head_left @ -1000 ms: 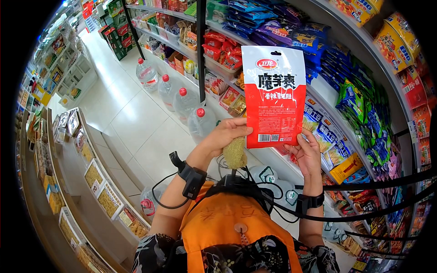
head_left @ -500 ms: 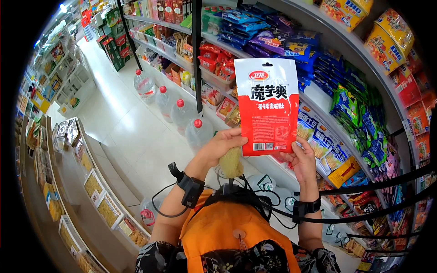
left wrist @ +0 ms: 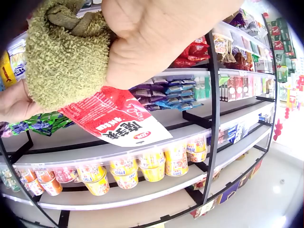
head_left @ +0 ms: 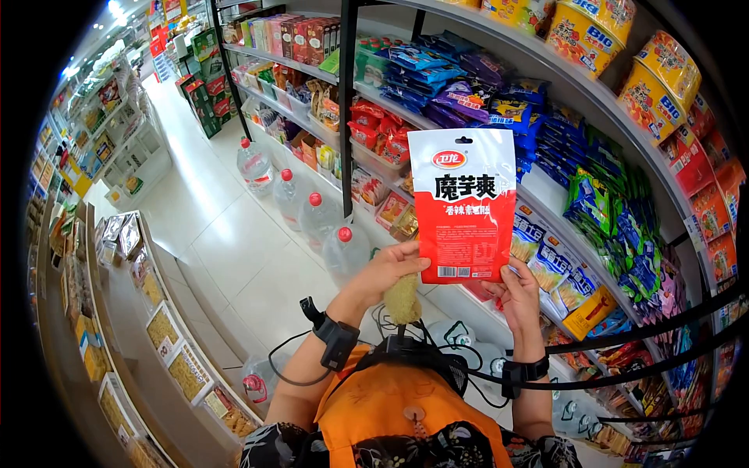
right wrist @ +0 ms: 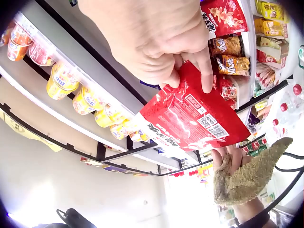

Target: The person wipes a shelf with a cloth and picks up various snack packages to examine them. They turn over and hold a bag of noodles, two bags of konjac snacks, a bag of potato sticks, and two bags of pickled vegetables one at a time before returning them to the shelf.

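Note:
A red and white snack packet is held upright in front of the body, its printed side with a barcode facing the head camera. The left hand pinches its lower left corner, and a greenish cloth hangs under that palm. At the lower right corner the right hand grips the edge between thumb and fingers. The left wrist view has the cloth covering much of the packet. In the right wrist view the packet spans between both hands.
Shelves with blue snack bags and yellow noodle tubs stand ahead and right. Large bottles with red caps line the floor. A lower display shelf runs along the left. Black cables cross at the right.
The packet and both hands sit lower in the head view than a second ago. More of the upper shelves and noodle tubs shows. Both hands keep their hold on the packet.

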The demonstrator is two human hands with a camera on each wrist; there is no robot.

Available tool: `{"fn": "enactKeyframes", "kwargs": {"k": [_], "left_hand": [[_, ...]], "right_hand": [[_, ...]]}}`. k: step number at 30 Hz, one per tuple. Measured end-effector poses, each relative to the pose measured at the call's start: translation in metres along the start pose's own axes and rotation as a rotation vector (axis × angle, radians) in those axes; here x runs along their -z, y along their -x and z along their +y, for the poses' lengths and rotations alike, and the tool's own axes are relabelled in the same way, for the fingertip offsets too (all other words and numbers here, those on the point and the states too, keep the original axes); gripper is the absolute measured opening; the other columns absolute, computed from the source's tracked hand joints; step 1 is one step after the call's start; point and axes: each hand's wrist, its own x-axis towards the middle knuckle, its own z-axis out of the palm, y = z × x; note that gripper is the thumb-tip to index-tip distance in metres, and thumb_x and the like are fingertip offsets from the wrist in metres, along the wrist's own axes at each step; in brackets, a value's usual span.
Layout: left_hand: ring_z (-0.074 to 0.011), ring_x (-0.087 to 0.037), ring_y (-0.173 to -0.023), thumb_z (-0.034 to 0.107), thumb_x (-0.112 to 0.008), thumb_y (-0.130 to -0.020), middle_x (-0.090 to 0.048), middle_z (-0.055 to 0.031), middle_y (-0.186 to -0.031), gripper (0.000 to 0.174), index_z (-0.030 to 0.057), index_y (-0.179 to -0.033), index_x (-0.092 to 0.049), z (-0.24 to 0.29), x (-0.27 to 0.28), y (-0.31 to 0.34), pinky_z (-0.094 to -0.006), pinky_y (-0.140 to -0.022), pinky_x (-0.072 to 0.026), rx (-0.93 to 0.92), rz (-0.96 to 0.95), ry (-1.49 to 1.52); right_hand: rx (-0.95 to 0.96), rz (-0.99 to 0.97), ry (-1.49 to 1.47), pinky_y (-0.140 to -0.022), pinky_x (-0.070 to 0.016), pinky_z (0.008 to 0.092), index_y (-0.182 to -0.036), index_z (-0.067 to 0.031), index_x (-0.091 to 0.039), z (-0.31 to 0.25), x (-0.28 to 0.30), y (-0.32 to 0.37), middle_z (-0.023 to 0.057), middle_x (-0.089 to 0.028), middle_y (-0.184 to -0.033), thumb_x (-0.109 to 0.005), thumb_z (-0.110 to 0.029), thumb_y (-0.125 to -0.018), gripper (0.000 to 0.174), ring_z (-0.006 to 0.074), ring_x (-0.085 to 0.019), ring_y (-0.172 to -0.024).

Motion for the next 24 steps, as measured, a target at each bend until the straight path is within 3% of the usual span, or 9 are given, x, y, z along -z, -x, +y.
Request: {"fn": "enactKeyframes", "kwargs": {"k": [3, 6, 9, 11, 12, 16, 19, 23, 24], "left_hand": [[-0.0103, -0.054, -0.099, 0.022, -0.071, -0.083, -0.061, -0.0034, -0.11, 0.065, 0.0041, -0.137, -0.039, -0.008, -0.009, -0.002, -0.0242, -0.08, -0.0455, -0.235, 0.326, -0.225], [-0.0157, -0.046, -0.118, 0.026, -0.073, -0.08, -0.054, -0.0089, -0.124, 0.075, 0.0041, -0.138, -0.031, 0.009, -0.024, 0.004, -0.0306, -0.093, -0.0421, -0.214, 0.203, -0.422], [-0.018, -0.054, -0.106, 0.025, -0.074, -0.079, -0.056, -0.0109, -0.119, 0.066, 0.0025, -0.131, -0.039, -0.001, -0.038, -0.006, -0.03, -0.087, -0.0451, -0.413, 0.17, -0.304], [-0.0163, -0.057, -0.102, 0.022, -0.073, -0.079, -0.061, -0.0082, -0.112, 0.05, 0.0017, -0.12, -0.052, 0.01, -0.036, -0.003, -0.0303, -0.086, -0.0465, -0.27, 0.158, -0.179], [-0.016, -0.058, -0.101, 0.021, -0.073, -0.079, -0.062, -0.0075, -0.111, 0.046, 0.0019, -0.117, -0.054, 0.007, -0.032, -0.003, -0.0303, -0.086, -0.0468, -0.224, 0.195, -0.106], [-0.0161, -0.059, -0.101, 0.015, -0.073, -0.08, -0.062, -0.007, -0.113, 0.042, 0.0036, -0.117, -0.057, 0.011, -0.013, 0.005, -0.0325, -0.085, -0.0482, -0.125, 0.175, -0.015], [-0.016, -0.059, -0.102, 0.014, -0.073, -0.079, -0.062, -0.0067, -0.113, 0.043, 0.0032, -0.117, -0.058, 0.02, -0.006, 0.013, -0.0317, -0.087, -0.0477, -0.033, 0.112, -0.07], [-0.0163, -0.059, -0.103, 0.013, -0.073, -0.079, -0.062, -0.0072, -0.116, 0.044, 0.0031, -0.118, -0.058, 0.021, -0.003, 0.016, -0.0313, -0.089, -0.0469, 0.018, -0.008, -0.111], [-0.0163, -0.059, -0.104, 0.013, -0.073, -0.079, -0.062, -0.0073, -0.116, 0.044, 0.0032, -0.119, -0.058, 0.02, -0.002, 0.016, -0.0313, -0.09, -0.0468, 0.023, -0.034, -0.118]], "right_hand": [[0.133, 0.115, 0.206, -0.074, -0.0558, 0.0313, -0.114, 0.0007, -0.057, -0.003, -0.006, 0.004, 0.0128, -0.066, -0.099, -0.053, -0.008, -0.094, 0.022, 0.0212, -0.067, -0.086], [0.434, 0.163, 0.714, -0.072, -0.0525, 0.0295, -0.108, 0.0004, -0.063, -0.007, -0.027, 0.015, 0.0117, -0.067, -0.097, -0.055, -0.006, -0.091, 0.02, 0.022, -0.066, -0.084], [0.785, -0.062, 1.103, -0.077, -0.0497, 0.0331, -0.103, -0.0033, -0.068, -0.016, -0.06, 0.029, 0.0132, -0.066, -0.099, -0.062, 0.002, -0.078, 0.026, 0.029, -0.063, -0.089], [0.953, -0.206, 1.251, -0.08, -0.0488, 0.0338, -0.104, -0.0045, -0.068, -0.015, -0.07, 0.034, 0.0141, -0.064, -0.103, -0.064, 0.003, -0.073, 0.032, 0.0316, -0.061, -0.094], [0.875, -0.264, 1.306, -0.087, -0.0462, 0.0347, -0.106, -0.0062, -0.068, -0.013, -0.068, 0.036, 0.014, -0.061, -0.114, -0.066, 0.001, -0.074, 0.032, 0.0298, -0.058, -0.103], [0.544, -0.278, 1.09, -0.096, -0.0404, 0.0363, -0.114, -0.007, -0.062, -0.011, -0.065, 0.038, 0.0134, -0.051, -0.129, -0.071, -0.007, -0.076, 0.039, 0.028, -0.05, -0.116], [0.701, 0.017, 1.192, -0.098, -0.0391, 0.0366, -0.121, -0.0071, -0.057, -0.018, -0.056, 0.029, 0.0148, -0.047, -0.132, -0.07, -0.006, -0.076, 0.047, 0.0296, -0.048, -0.117], [0.332, -0.044, 0.626, -0.098, -0.0385, 0.0349, -0.13, -0.0026, -0.046, -0.017, -0.036, 0.012, 0.014, -0.045, -0.133, -0.065, -0.009, -0.084, 0.05, 0.0236, -0.047, -0.118], [0.322, -0.116, 0.581, -0.091, -0.0435, 0.0303, -0.13, -0.0007, -0.044, -0.016, -0.032, 0.009, 0.0137, -0.053, -0.125, -0.062, -0.01, -0.088, 0.048, 0.0173, -0.052, -0.11]]}}
